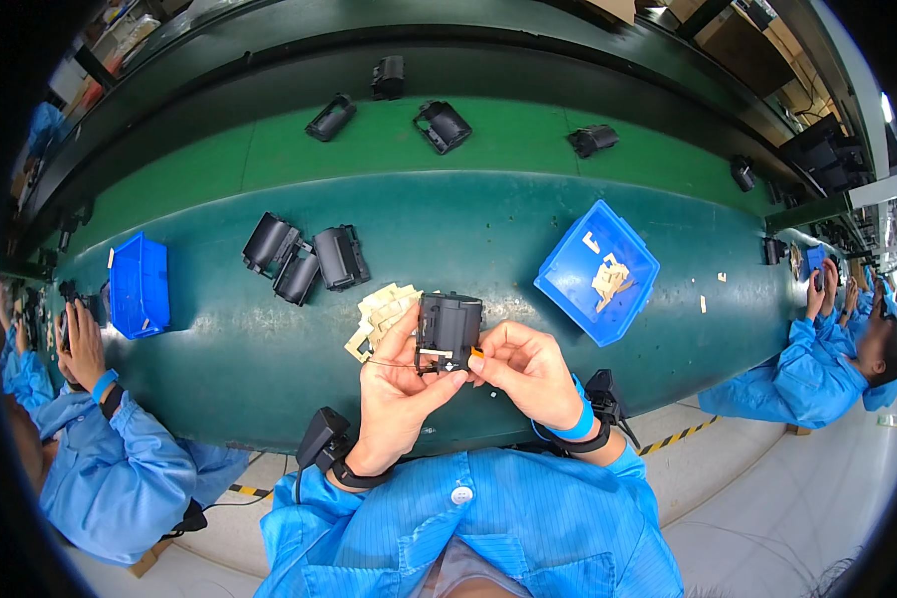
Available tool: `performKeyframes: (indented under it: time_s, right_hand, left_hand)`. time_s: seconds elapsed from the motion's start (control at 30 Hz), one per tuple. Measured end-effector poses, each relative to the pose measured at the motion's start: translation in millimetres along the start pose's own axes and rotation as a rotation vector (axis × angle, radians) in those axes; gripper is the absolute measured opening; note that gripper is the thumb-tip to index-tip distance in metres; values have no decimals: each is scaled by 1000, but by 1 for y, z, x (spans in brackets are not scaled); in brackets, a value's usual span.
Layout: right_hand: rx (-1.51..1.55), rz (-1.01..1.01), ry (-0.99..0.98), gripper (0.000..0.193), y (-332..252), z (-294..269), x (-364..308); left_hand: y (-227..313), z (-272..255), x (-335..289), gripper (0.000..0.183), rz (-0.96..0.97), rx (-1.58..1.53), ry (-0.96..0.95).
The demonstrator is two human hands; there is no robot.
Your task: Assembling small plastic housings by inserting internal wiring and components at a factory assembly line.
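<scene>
A black plastic housing [451, 321] is held up over the near edge of the green table. My left hand [401, 394] grips it from the left side, thumb along its lower edge. A thin dark wire runs out to the left by that hand. At the housing's lower right corner, my right hand [524, 371] pinches a small orange piece [476, 353] between thumb and finger, close against the housing. Whether the orange piece is fixed to the housing cannot be made out. Just behind my left hand lies a pile of cream-coloured flat pieces [383, 311].
Several black housings [341, 257] lie to the left, others [443, 127] on the far green belt. A blue bin [636, 235] with cream pieces stands at right, another blue bin [140, 286] at left. Co-workers in blue smocks [120, 468] sit on both sides.
</scene>
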State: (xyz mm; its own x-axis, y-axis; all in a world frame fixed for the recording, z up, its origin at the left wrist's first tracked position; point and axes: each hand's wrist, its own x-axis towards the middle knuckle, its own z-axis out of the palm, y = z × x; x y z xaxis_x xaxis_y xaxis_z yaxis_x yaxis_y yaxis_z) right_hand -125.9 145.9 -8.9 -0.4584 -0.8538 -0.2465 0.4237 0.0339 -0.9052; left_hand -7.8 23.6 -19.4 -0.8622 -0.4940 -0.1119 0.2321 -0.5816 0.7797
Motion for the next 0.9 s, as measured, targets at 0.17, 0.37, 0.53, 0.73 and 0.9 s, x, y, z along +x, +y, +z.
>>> performKeyframes:
  time_s: [0.17, 0.37, 0.53, 0.73, 0.9]
  right_hand:
    - [5, 5, 7, 8, 0, 1, 0]
    - [27, 3, 8, 8, 2, 1, -1]
    - [-2, 10, 9, 7, 2, 2, -1]
    - [-207, -96, 73, 16, 3, 2, -2]
    - [-874, -588, 265, 19, -16, 6, -1]
  left_hand:
    - [0, 3, 0, 75, 11, 25, 24]
    - [-1, 4, 0, 74, -13, 16, 68]
    - [-1, 5, 2, 73, -32, -12, 80]
    - [-2, 1, 1, 73, -83, -92, 83]
    - [-3, -1, 1, 72, -115, -90, 62]
